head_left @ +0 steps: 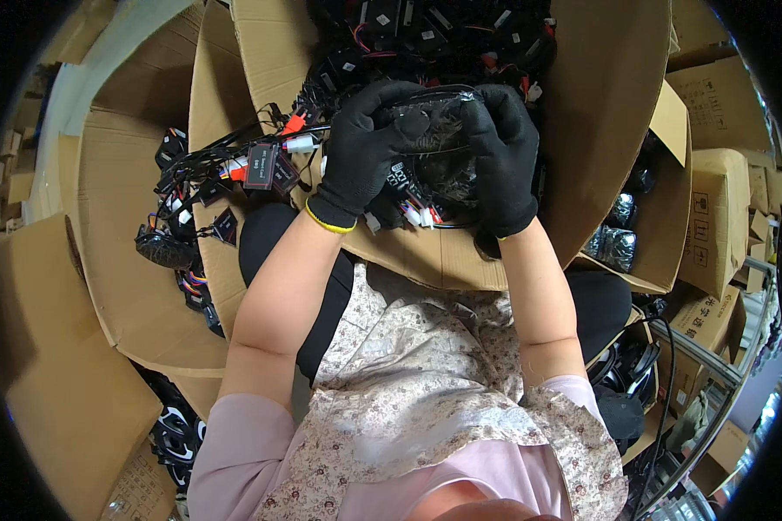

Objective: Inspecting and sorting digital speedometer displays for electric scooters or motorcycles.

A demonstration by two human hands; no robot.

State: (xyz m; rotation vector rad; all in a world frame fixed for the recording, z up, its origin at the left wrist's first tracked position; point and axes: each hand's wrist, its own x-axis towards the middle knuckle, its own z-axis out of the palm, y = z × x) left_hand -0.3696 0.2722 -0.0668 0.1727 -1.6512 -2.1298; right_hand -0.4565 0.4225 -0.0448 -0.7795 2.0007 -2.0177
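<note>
Both my hands wear black gloves, the left with a yellow cuff. Between them, over an open cardboard box (pixel 443 260), is a dark bundle in shiny clear plastic film (pixel 439 122). A thin black cable runs along its top edge. My left hand (pixel 365 152) closes on the bundle's left end, thumb lying across its near side. Around its right end curl the fingers of my right hand (pixel 504 152), near a glossy bit of film. Below lie a small display unit (pixel 397 176) and white and red connectors (pixel 421 215). Exactly what the film wraps cannot be made out.
Black modules with cables (pixel 434 35) fill the box's far part. Wired black controller boxes (pixel 261 167) hang over its left edge into another carton (pixel 139 286). At right, a carton (pixel 647 252) holds film-wrapped black packs (pixel 619 247), beside stacked cartons (pixel 717 217) and a metal rail (pixel 704 356).
</note>
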